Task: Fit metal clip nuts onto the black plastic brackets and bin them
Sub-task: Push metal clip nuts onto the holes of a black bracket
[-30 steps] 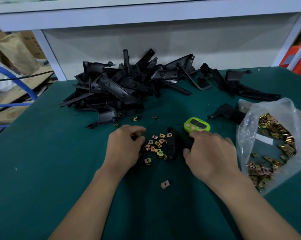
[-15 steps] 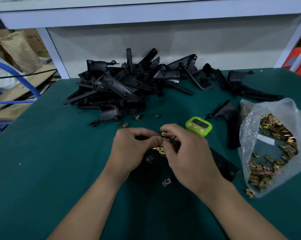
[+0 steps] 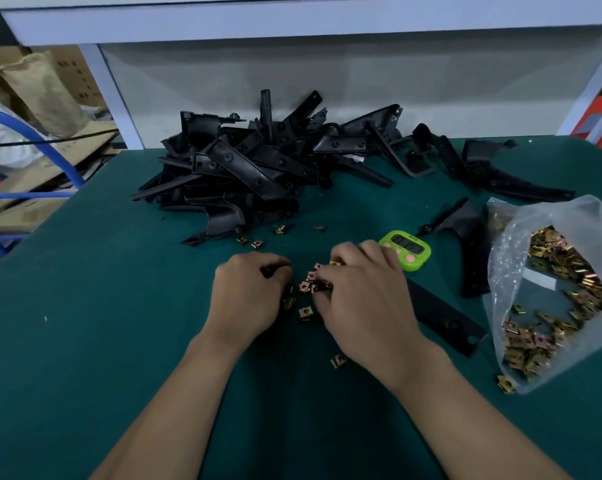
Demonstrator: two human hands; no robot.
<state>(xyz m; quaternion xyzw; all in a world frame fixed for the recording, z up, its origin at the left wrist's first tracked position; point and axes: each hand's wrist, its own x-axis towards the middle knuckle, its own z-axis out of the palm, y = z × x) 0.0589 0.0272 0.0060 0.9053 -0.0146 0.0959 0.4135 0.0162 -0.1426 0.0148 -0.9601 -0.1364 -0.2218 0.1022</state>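
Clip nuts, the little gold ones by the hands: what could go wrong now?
The loose clip nuts lie scattered between the left hand and the right hand. A wrist might knock the stray clip nut away. One spilled nut lies outside the plastic bag, so a bump might spill more.

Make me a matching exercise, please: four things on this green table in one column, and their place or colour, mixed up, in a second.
1 timer
2 plastic bag
3 pile of brackets
4 long bracket

A far side of the table
B one end hidden by the right hand
C holds many clip nuts
D light green

Pairs: 1-D, 2-C, 3-A, 4-B
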